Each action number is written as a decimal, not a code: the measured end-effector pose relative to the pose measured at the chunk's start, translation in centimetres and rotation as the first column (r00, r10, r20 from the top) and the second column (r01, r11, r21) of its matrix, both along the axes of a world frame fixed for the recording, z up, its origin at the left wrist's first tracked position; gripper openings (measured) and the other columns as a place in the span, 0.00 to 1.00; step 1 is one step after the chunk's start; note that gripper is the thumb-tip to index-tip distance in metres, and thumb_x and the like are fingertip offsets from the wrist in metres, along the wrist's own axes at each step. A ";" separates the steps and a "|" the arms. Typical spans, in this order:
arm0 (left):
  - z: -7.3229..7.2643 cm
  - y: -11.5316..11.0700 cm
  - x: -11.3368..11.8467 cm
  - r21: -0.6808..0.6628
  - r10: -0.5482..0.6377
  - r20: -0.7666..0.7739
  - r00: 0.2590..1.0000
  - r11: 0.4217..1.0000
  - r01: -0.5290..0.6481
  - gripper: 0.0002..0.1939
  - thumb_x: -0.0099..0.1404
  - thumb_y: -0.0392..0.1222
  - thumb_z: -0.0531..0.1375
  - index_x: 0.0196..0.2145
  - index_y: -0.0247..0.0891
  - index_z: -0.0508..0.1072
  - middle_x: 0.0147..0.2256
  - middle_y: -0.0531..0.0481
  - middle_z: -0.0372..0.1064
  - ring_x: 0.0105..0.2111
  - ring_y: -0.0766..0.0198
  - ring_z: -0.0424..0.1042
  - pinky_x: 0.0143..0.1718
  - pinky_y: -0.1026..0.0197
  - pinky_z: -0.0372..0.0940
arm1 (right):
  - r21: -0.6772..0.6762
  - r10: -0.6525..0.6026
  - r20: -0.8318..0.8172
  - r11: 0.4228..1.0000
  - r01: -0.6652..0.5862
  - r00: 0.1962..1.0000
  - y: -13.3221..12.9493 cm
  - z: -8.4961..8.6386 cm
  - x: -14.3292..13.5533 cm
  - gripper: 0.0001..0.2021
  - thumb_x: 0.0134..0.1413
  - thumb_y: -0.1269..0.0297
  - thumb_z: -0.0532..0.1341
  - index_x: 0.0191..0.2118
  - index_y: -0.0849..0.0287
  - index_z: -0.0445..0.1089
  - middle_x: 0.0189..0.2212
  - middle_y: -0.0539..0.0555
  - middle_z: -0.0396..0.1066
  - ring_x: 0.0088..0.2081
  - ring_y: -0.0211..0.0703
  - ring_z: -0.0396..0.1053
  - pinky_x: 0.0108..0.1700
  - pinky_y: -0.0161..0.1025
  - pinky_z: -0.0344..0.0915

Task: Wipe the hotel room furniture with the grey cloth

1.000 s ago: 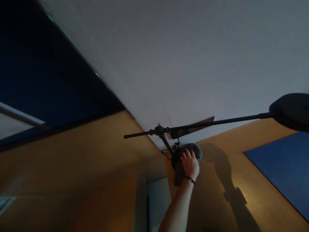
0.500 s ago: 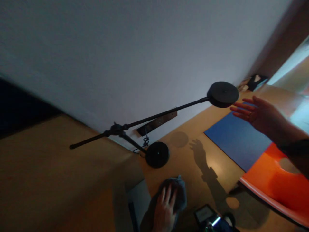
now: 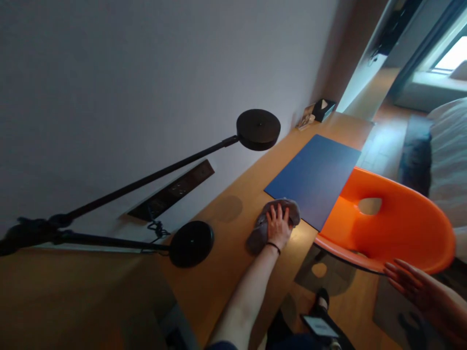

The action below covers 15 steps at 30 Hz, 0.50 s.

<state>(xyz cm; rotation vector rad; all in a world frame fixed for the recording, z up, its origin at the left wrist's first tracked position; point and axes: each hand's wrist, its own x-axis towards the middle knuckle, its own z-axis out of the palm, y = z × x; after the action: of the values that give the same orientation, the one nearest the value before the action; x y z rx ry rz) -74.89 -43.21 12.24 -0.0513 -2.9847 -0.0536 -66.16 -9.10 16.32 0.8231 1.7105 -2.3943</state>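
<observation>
The left hand (image 3: 278,224) lies flat on a gray cloth (image 3: 263,225), with the fingers spread and pressing down, so the grip is a flat press on the cloth and not a fist around it. The cloth sits on the wooden table (image 3: 226,262), right at the near corner of a blue mat (image 3: 314,176). It looks like the hand is wiping the table. To wipe well, keep the whole palm on the cloth so it does not bunch up or slip out from under the fingers. Push in long, slow strokes and go over each bare bit of wood. Take care at the edge of the blue mat, since the cloth could catch it and shove it out of place. A black lamp base (image 3: 191,243) stands on the table to the left of the cloth, with a thin cord (image 3: 155,227) behind it, so wipe around the base and do not bump it. The lamp head (image 3: 258,129) hangs over the table, farther back. The right hand (image 3: 419,289) is open and holds nothing; it hovers low, just below the edge of an orange chair (image 3: 386,226) that stands beside the table. It can stay clear or rest on the chair for balance.
</observation>
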 end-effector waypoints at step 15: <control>-9.8 13.2 16.6 0.246 0.039 0.235 0.971 0.964 -0.098 0.27 0.62 0.29 0.51 0.55 0.49 0.71 0.59 0.50 0.64 0.58 0.53 0.64 0.59 0.51 0.61 | -0.140 -0.040 0.113 0.989 0.056 0.993 22.5 -5.8 -2.8 0.37 0.17 0.59 0.75 0.43 0.66 0.70 0.37 0.67 0.75 0.37 0.53 0.75 0.33 0.32 0.76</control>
<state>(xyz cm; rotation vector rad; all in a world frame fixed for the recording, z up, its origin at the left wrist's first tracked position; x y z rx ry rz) -58.26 -30.05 2.44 0.0964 -3.1754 -0.4678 -68.98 13.42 10.47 0.9649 1.4762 -2.4185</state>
